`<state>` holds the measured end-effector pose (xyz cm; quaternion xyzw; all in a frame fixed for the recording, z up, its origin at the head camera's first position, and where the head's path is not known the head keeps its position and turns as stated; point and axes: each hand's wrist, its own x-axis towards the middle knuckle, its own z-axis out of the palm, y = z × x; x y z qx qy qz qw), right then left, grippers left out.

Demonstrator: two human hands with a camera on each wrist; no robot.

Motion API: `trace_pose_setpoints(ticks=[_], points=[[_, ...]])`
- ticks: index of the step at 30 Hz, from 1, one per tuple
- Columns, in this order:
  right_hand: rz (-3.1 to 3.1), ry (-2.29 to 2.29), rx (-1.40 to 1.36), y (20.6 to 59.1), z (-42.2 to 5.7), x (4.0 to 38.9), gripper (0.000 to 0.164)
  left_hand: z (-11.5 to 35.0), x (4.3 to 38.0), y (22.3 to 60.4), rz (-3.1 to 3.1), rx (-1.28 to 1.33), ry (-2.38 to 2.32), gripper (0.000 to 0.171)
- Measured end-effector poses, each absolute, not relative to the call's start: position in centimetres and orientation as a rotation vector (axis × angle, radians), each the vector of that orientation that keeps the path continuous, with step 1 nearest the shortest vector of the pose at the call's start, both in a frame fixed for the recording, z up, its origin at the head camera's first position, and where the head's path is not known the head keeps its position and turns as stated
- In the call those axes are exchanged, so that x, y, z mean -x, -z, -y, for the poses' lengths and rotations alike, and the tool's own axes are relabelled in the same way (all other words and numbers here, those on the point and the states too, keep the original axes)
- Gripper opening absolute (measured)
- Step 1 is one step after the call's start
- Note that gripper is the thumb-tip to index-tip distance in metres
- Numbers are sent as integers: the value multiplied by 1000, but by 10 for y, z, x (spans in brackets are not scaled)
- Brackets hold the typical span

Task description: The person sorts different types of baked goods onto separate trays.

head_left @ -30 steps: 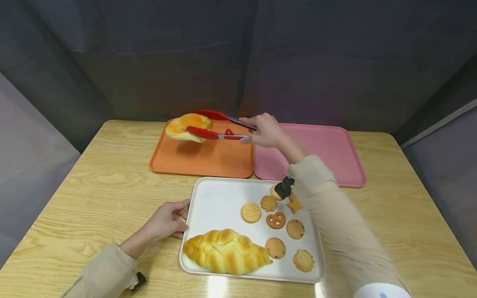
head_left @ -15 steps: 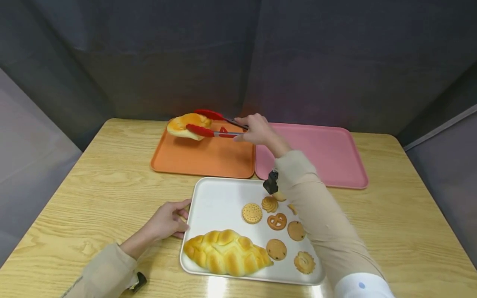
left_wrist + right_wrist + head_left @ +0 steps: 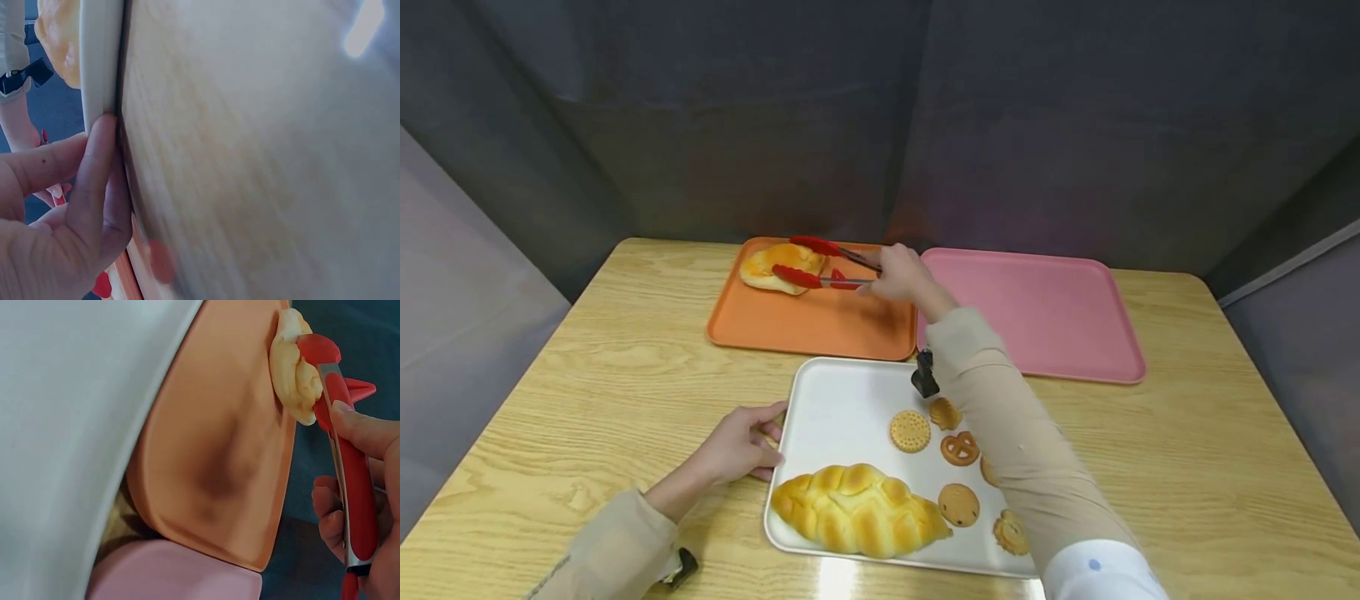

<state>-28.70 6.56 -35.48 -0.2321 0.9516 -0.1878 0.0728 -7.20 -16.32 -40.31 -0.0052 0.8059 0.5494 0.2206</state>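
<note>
My right hand [image 3: 898, 273] grips a pair of red-tipped tongs [image 3: 353, 475] above the orange tray [image 3: 812, 329]. Between the tongs' red heads is a golden bread piece [image 3: 778, 265], low over or on the back left of that tray; contact with it is hard to tell. With thumb and fingers, my left hand [image 3: 737, 446] holds the left rim of the white tray [image 3: 842, 392]; the left wrist view shows the fingers [image 3: 94, 175] pinching that rim. A braided loaf [image 3: 861, 510] lies along the white tray's front left.
Several cookies lie on the white tray's right part, among them a round dotted biscuit [image 3: 910, 431] and a pretzel-shaped one [image 3: 959, 448]; my right forearm covers some. A pink tray [image 3: 1037, 317] adjoins the orange one on the right. Dark cloth [image 3: 775, 117] hangs behind the table.
My right hand has moved left and down with the tongs, and the bread piece has come lower toward the orange tray. The left hand keeps its hold on the white tray's rim.
</note>
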Motion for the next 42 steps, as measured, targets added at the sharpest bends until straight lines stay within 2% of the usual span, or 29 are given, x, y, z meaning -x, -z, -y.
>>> trace_pose_setpoints(ticks=[11,20,34,42], points=[[-2831,456,788,360,-66,283,75,162,73,404,-2231,23,-1517,72],[-2857,435,815,359,-71,275,76,161,75,405,-2228,33,-1514,72],[-2893,486,901,335,-93,254,82,164,79,404,-2234,46,-1505,73],[-2930,492,981,329,-110,242,80,166,82,406,-2230,49,-1511,73]])
